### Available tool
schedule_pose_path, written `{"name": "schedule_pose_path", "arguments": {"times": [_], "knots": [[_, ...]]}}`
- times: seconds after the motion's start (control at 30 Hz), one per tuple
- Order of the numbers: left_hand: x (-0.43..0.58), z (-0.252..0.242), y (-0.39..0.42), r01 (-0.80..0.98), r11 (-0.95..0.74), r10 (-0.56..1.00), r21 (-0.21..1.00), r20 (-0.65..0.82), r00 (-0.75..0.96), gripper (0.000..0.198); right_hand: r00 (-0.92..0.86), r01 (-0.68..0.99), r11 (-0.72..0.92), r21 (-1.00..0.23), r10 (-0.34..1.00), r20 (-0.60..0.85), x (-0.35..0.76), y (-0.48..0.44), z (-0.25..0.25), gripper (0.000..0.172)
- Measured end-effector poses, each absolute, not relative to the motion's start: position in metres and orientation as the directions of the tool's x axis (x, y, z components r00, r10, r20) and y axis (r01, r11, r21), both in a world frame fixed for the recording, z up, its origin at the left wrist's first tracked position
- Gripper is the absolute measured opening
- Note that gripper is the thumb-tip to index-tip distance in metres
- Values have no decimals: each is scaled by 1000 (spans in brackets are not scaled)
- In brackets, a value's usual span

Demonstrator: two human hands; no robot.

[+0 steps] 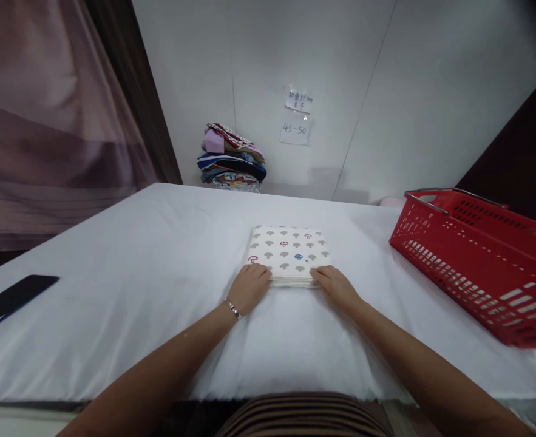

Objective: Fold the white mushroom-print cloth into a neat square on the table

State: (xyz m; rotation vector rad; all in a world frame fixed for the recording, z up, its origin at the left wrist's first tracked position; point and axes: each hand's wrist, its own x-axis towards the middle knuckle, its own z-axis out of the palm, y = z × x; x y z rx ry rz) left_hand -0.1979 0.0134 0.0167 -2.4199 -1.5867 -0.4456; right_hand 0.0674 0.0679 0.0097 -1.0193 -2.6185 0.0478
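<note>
A folded white cloth with a mushroom print lies flat in the middle of the white table. My left hand grips its near left corner with curled fingers. My right hand holds the near right corner the same way. Both hands rest on the table at the cloth's near edge. A bracelet sits on my left wrist.
A red plastic basket with metal handles stands at the right. A pile of folded clothes sits at the back against the white wall. A dark flat phone-like object lies at the table's left edge. Paper notes hang on the wall.
</note>
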Motion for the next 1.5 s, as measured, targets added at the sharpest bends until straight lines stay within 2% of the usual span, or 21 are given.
{"name": "schedule_pose_path", "arguments": {"times": [0.17,0.23,0.3,0.4,0.57,0.67,0.83,0.97,1.07,1.23,1.37,1.5], "knots": [[-206,15,12,915,-387,865,117,390,316,13,-582,655,678,-334,734,349,65,63,12,27],[-206,16,15,903,-390,868,181,399,295,14,-554,647,641,-412,767,323,61,66,17,25],[-204,19,19,893,-398,867,210,403,292,16,-566,645,624,-441,778,272,56,71,23,26],[-197,22,28,879,-429,862,209,386,329,19,-615,635,644,-426,756,225,50,79,29,26],[-191,21,37,858,-446,875,254,325,359,19,-678,604,726,-330,685,265,47,86,24,26],[-192,21,39,840,-431,891,330,303,338,16,-672,612,733,-296,680,292,47,87,20,27],[-192,26,43,809,-299,952,506,215,217,13,-634,612,720,-326,694,342,47,83,21,23],[-190,28,45,788,-273,961,552,192,199,11,-699,598,781,-179,617,360,50,79,20,23],[-190,28,45,774,-292,955,562,210,208,12,-725,586,802,-117,583,365,52,79,15,23],[-193,27,39,746,-386,919,542,294,261,13,-705,562,817,-128,555,442,56,79,5,23],[-194,24,35,789,-480,867,384,345,360,14,-682,548,824,-145,541,492,57,78,0,22],[-195,19,32,832,-510,842,216,324,432,19,-665,541,828,-148,529,528,57,74,-2,21]]}}
